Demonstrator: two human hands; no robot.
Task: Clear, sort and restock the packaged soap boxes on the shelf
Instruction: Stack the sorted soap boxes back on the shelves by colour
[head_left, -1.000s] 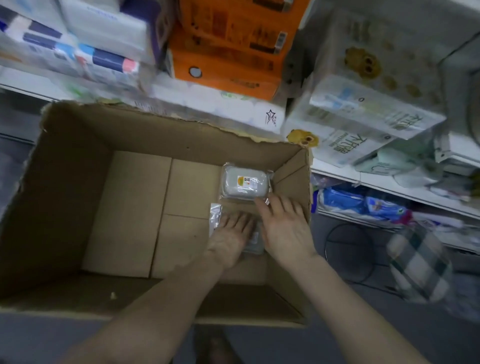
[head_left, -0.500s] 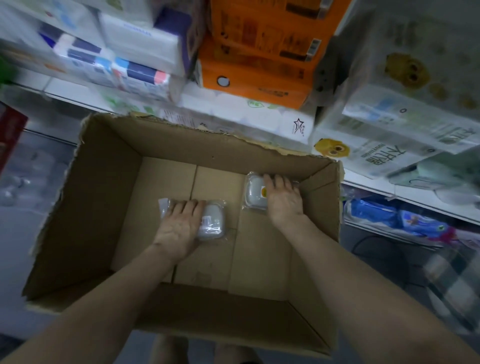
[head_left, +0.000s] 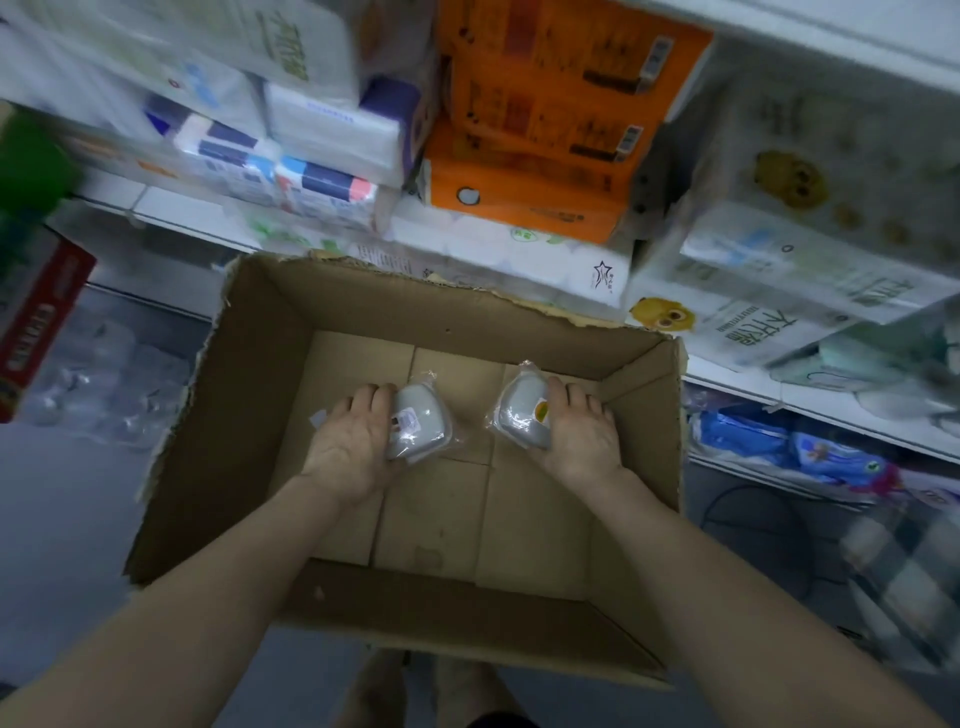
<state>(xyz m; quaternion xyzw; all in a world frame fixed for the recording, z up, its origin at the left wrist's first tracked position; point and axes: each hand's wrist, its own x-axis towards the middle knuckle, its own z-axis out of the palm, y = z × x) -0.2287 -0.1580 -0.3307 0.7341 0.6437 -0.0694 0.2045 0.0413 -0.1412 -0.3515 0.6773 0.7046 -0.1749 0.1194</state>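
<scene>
Cardboard, torn at the rim: the box (head_left: 249, 415) sits open-topped just below the shelf (head_left: 171, 208), w/ both arms reaching down into it. The left hand (head_left: 353, 441) grips the left soap pack (head_left: 423, 428), a grey case in clear wrap, fingers close together & curled over its left edge. The right hand (head_left: 582, 436) grips the right soap pack (head_left: 522, 415) the same way, fingers over its right edge by an orange sticker. Both packs are tilted, not flat on the box floor, & well apart from each other.

Step is prob. lifting these two out to restock, though it could equally be setting them down; one view doesn't settle it. If lifting, the next move needs a firm hold on slippery wrap, clearance over the box wall, then a free spot on the shelf.

Both thumbs are hidden under the packs. Sticker text is too small to read. Shelf goods, e.g. the orange cartons (head_left: 545, 130), are blurred, & no soap slot can be made out.
</scene>
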